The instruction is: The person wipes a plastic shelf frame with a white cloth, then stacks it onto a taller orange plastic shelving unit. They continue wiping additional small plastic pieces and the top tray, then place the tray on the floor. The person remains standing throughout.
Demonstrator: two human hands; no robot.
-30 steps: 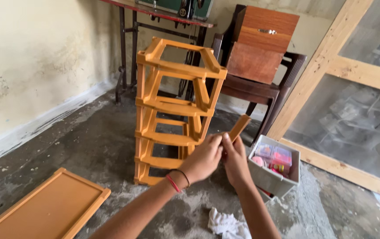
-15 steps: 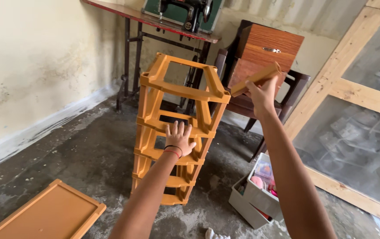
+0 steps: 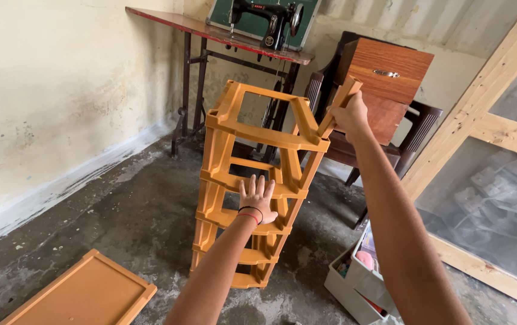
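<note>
Nearest the person, an orange panel (image 3: 84, 295) lies flat on the concrete floor (image 3: 120, 216) to the left, and a grey box (image 3: 360, 283) of odds and ends sits low on the right.

Further in, the left hand (image 3: 256, 201) rests with fingers spread flat against a middle tier of the orange rack (image 3: 258, 180), gripping nothing, just bracing the frame, which stands upright on the floor.

Higher and beyond, the right hand (image 3: 350, 114) is closed around an orange post (image 3: 339, 102), held tilted with its lower end at the rack's top right corner. I'd judge this to be the fitting step: the post looks to need standing upright and pressing into that corner socket while the other hand steadies the frame.

Behind stand a sewing machine (image 3: 267, 21) on its table and a wooden cabinet (image 3: 384, 75).
</note>
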